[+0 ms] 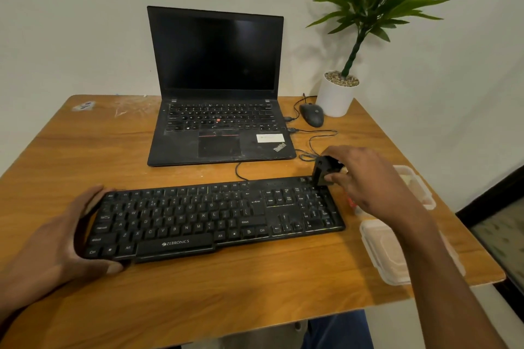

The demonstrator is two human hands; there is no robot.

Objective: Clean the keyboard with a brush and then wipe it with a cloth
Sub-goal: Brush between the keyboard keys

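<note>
Currently: keyboard (215, 218) flat on wooden table (198, 286), in front of laptop (218, 93).
My left hand (71, 238) clasps its left end; my right hand (365, 178) pinches black brush (323, 171) at its top-right corner.

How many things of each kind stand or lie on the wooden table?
Black keyboard: 1
Black laptop: 1
Dark computer mouse: 1
Black brush: 1
White plant pot: 1
Clear plastic boxes: 2
Total: 7

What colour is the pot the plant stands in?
White; the pot shows plainly in the head view, at the table's far right corner.
</note>
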